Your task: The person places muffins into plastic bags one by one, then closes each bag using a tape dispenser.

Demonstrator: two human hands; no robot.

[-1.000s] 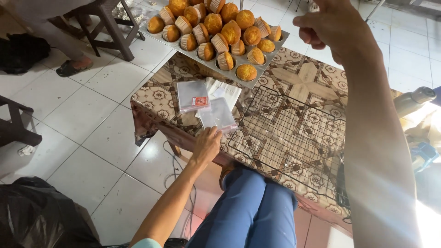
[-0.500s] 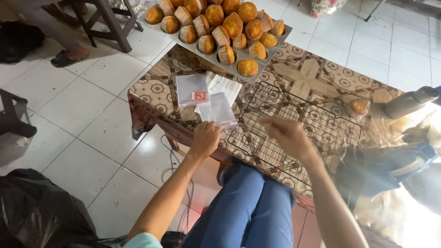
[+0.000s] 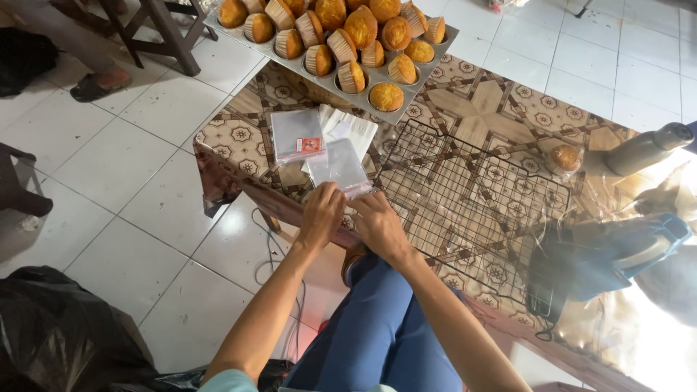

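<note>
A stack of clear plastic bags (image 3: 340, 165) lies on the patterned table (image 3: 501, 109) near its front edge. My left hand (image 3: 321, 212) and my right hand (image 3: 377, 221) meet at the near end of that stack, fingers pinching at a bag's edge. A second bag pile with a red label (image 3: 296, 135) sits just left of it. Behind them stands a metal muffin tray (image 3: 406, 94) piled with several golden muffins (image 3: 385, 96). A black wire cooling rack (image 3: 472, 210) lies to the right of my hands.
One wrapped muffin (image 3: 565, 157) rests at the rack's far right corner, next to a grey tool handle (image 3: 642, 149). A black bag (image 3: 58, 334) lies on the tiled floor at lower left. Dark wooden stool legs (image 3: 170, 33) and a sandalled foot (image 3: 98, 83) are at upper left.
My right hand came down from high above the tray to the near end of the clear bag stack, joining my left hand there. The view shifted slightly down.
</note>
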